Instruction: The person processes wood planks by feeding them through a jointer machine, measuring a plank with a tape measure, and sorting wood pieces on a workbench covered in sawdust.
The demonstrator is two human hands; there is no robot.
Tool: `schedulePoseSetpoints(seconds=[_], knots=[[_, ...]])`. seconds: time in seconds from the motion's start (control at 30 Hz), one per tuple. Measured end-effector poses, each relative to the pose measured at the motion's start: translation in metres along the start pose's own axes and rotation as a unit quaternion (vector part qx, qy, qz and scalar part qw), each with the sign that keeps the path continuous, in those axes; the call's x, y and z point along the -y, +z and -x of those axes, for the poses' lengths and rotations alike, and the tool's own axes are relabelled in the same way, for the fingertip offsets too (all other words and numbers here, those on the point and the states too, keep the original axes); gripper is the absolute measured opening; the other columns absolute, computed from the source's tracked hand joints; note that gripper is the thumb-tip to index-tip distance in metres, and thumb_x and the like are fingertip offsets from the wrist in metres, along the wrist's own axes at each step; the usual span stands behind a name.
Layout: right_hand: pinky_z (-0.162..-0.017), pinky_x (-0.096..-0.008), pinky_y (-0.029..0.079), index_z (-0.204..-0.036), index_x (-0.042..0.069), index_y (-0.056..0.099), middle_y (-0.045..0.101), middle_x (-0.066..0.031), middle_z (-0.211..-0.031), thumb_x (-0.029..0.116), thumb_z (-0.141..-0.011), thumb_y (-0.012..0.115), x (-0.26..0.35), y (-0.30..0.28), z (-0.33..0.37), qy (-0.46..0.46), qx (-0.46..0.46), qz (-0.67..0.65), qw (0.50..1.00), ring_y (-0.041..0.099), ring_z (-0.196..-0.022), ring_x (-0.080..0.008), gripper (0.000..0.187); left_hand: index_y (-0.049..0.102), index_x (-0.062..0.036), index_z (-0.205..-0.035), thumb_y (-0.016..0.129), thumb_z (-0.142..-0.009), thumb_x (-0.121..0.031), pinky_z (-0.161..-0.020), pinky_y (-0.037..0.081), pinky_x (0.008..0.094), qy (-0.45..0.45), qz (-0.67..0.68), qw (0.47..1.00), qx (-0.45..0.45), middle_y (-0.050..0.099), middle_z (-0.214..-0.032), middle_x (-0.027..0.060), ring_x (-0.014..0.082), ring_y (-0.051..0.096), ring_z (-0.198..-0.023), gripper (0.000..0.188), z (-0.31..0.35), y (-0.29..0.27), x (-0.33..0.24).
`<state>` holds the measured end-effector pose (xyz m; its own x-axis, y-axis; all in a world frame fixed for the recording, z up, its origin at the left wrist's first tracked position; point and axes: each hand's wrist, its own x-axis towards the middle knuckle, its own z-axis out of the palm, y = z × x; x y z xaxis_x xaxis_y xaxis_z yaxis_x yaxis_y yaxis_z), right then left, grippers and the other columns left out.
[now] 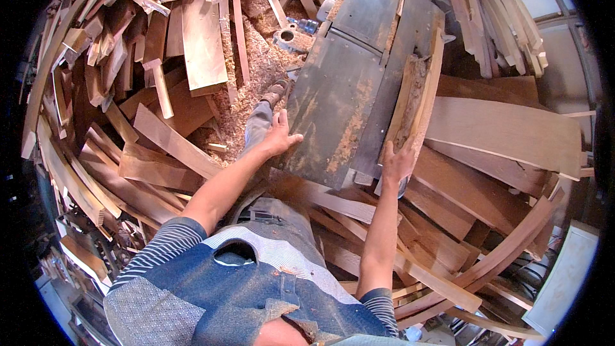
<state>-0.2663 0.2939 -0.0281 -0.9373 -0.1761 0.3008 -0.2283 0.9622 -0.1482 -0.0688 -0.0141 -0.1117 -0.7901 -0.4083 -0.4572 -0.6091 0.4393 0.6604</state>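
In front of me stands a wide flat metal machine table [339, 99], like that of a jointer, with wood dust smeared over it and a dark gap across its width. My left hand [280, 136] rests at the table's left edge, fingers and thumb apart, with nothing in it. Along the right side lies a long wooden board [428, 99] with a rough, dark, hollowed strip. Its near end is in my right hand [398, 163], whose fingers are closed around it; the palm side is hidden.
Piled wooden offcuts [122, 45] crowd the left, with a pale board [202, 41] among them. Shavings [256, 54] cover the floor by my foot [275, 91], near a metal motor-like part [293, 40]. Wide curved planks [506, 131] are stacked on the right; upright strips [480, 19] lean behind.
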Motion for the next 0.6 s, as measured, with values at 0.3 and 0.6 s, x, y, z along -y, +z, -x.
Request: schedulePoseSetpoints(seconds=[0.3,0.6], knots=[[-0.084,-0.0529,0.053,-0.153,0.006,0.045,0.065,-0.0286,-0.108,0.042,-0.084,0.076,0.005,-0.002,-0.011,0.017,0.042,-0.019,0.999,0.065,-0.099,-0.0458,0.084,-0.002,0.0055,-0.16,0.075,-0.087,-0.052,-0.124,0.025,0.0477,-0.001,-0.002,1.0,0.005,0.01,-0.165,0.0337,0.048,0.022,-0.152,0.121,-0.002,0.0,0.001],[-0.083,-0.0545,0.053,-0.153,0.005,0.045,0.065,-0.0302,-0.106,0.04,-0.084,0.076,0.01,-0.005,-0.019,0.023,0.048,-0.017,0.998,0.065,-0.096,-0.0468,0.083,-0.001,0.0046,-0.161,0.074,-0.088,-0.052,-0.124,0.028,0.0476,0.003,-0.012,1.0,0.006,0.011,-0.165,0.0329,0.0476,0.023,-0.152,0.118,0.0,-0.001,0.0]])
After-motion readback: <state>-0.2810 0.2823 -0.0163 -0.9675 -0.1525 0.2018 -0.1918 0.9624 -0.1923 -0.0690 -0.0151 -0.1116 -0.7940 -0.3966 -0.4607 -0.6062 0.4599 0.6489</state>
